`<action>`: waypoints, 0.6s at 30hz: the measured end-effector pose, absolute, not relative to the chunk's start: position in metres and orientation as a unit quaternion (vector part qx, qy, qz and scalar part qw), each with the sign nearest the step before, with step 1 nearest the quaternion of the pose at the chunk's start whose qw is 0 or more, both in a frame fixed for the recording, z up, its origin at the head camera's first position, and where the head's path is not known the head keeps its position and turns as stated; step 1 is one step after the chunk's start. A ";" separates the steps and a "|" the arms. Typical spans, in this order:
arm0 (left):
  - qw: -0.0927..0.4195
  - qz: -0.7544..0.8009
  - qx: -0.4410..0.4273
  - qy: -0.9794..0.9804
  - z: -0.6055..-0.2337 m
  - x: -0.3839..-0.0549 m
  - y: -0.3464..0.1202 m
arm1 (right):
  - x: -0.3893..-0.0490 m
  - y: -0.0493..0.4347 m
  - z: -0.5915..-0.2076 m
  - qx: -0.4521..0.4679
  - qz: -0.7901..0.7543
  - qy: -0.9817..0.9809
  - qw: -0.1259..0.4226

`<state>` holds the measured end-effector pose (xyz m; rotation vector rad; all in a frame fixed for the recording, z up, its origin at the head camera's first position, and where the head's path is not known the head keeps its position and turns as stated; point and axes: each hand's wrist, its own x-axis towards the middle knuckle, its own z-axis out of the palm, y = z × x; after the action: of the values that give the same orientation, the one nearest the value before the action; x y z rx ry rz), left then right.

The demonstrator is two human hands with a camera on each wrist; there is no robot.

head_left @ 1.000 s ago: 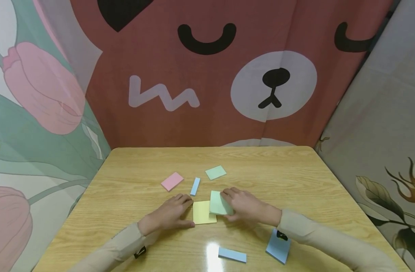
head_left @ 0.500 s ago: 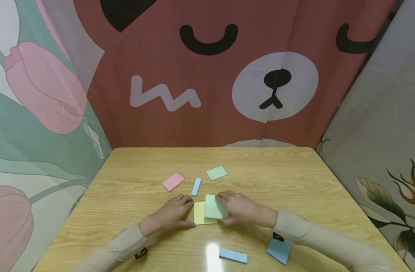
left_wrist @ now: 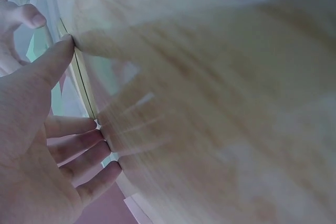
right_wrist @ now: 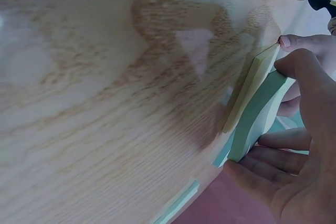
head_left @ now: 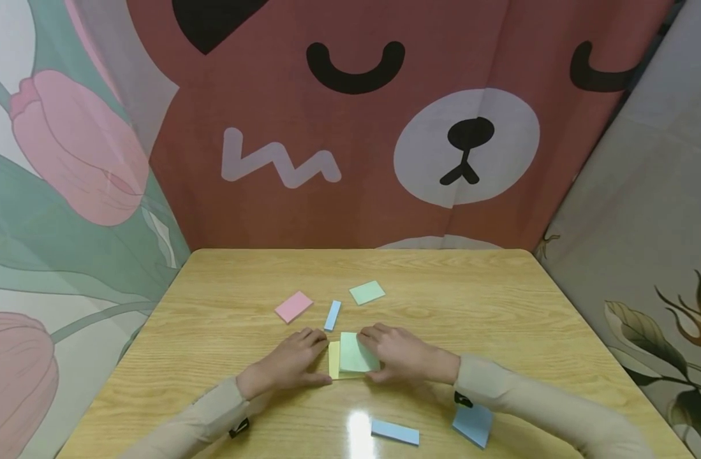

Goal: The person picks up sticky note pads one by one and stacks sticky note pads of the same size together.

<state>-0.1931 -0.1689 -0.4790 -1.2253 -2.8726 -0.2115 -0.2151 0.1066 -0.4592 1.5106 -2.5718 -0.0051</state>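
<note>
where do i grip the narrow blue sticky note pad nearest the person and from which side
Probably best pinched across its middle, thumb on the near long edge, fingers on the far one, coming from above: the narrow blue sticky note pad lies flat with its long edges running roughly left to right, and nothing touches them.

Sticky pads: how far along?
Done, apparently: yellow pad set on the table, left hand touching its edge. In hand: square green pad, gripped by the right hand over the yellow pad. Probably left: pink pad, small green pad, large blue pad and two blue strips, all lying apart.
</note>
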 end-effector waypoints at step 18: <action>-0.004 -0.061 -0.384 -0.921 -0.479 -0.192 -0.169 | -0.218 0.096 -0.465 0.508 -0.003 -0.860 0.042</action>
<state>-0.1920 -0.1692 -0.4789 -1.2109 -2.9009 -0.1911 -0.2181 0.0960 -0.4650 1.5561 -2.6326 -0.0097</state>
